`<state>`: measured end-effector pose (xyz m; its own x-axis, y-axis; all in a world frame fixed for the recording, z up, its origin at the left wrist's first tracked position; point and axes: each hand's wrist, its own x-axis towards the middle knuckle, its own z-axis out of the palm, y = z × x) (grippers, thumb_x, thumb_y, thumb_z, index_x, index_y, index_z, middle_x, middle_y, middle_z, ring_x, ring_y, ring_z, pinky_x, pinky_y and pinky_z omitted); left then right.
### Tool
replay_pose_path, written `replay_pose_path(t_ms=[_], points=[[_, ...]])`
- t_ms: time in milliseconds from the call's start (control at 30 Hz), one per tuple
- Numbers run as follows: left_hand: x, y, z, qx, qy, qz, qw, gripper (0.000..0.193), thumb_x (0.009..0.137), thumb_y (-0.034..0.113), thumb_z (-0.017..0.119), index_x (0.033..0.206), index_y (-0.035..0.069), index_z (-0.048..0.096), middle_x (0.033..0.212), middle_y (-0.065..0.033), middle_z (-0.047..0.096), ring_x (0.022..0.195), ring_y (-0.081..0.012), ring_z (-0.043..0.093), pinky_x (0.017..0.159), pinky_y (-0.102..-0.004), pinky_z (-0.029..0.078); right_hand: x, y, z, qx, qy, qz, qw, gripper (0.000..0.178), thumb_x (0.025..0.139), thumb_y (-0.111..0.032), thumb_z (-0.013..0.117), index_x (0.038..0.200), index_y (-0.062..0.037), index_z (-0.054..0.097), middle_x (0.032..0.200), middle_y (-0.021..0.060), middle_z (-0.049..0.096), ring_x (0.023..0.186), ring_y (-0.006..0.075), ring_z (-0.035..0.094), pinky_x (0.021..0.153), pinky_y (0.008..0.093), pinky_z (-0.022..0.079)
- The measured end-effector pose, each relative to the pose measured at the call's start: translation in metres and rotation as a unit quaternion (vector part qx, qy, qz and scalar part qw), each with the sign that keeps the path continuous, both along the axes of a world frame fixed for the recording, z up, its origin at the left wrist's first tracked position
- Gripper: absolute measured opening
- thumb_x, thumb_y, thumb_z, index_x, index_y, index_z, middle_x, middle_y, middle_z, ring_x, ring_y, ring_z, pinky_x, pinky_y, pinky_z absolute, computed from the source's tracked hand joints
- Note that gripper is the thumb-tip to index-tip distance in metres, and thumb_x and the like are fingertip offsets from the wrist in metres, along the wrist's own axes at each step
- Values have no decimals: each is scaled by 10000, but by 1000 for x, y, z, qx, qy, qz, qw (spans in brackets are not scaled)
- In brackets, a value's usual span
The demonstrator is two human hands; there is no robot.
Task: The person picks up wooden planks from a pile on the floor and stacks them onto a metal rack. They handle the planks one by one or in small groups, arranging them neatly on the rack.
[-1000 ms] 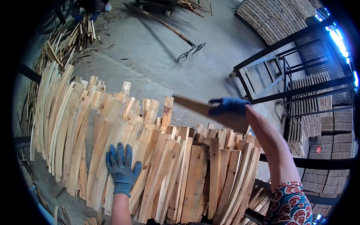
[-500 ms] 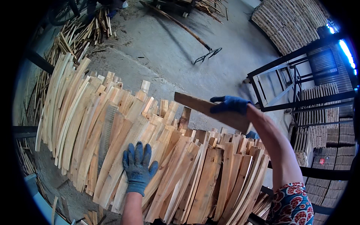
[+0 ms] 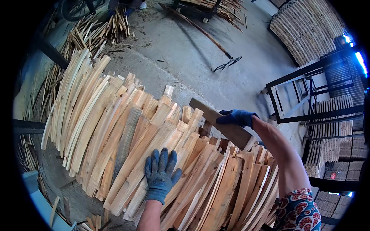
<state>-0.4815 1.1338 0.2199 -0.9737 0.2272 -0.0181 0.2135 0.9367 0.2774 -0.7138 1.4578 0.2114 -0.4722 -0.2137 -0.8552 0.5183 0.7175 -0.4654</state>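
A long row of sawn wooden planks (image 3: 96,142) lies side by side in front of me, several layers deep and uneven at the ends. My left hand (image 3: 162,173), in a blue-grey work glove, rests flat on the middle of the row with its fingers spread. Over the far edge of the row, my right hand (image 3: 236,117), in a dark blue glove, grips a short wide wooden board (image 3: 223,125) from above. The board slants, its near end low by the plank ends. Its underside, and any fingers beneath it, are hidden.
Thin wood strips (image 3: 88,32) lie heaped at the far left, where a person's gloved hand (image 3: 128,12) touches them. A long-handled metal tool (image 3: 227,63) lies on the concrete floor. A black metal frame (image 3: 285,96) and stacked slatted wood (image 3: 308,32) stand at right.
My view has shifted, so the scene sits farther right. Relative to the row, the board in my right hand has moved left and tilts more steeply. My left hand stays on the planks.
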Motion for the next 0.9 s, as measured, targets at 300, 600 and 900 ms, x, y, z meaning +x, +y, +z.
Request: replay_pose_path(t_ms=[300,600,900], points=[[2,-4,-5,19,0,5,1000,683,791,450,578,1368,158,359,1402,-155,316,1273,-419,289,1009,-568,244,-82,-25,89,-63,221,-134,964,611,787,-400,682,1271,-78,493,1066,63,598,930,119,570,837,261,448],[-2,-5,0,59,-24,-6,998,717,786,498,573,1374,153,351,1389,-166,323,1268,-422,292,1008,-572,236,-38,-81,-14,-3,111,89,990,692,734,-452,699,1265,-54,503,1181,88,575,1065,192,534,938,317,390],[-29,-94,26,136,110,142,974,699,831,381,583,1410,118,293,1453,-192,228,1357,-388,135,1071,-527,130,-47,-70,90,57,158,13,986,744,730,-437,720,1319,-69,453,1159,92,580,1011,136,552,909,272,414]])
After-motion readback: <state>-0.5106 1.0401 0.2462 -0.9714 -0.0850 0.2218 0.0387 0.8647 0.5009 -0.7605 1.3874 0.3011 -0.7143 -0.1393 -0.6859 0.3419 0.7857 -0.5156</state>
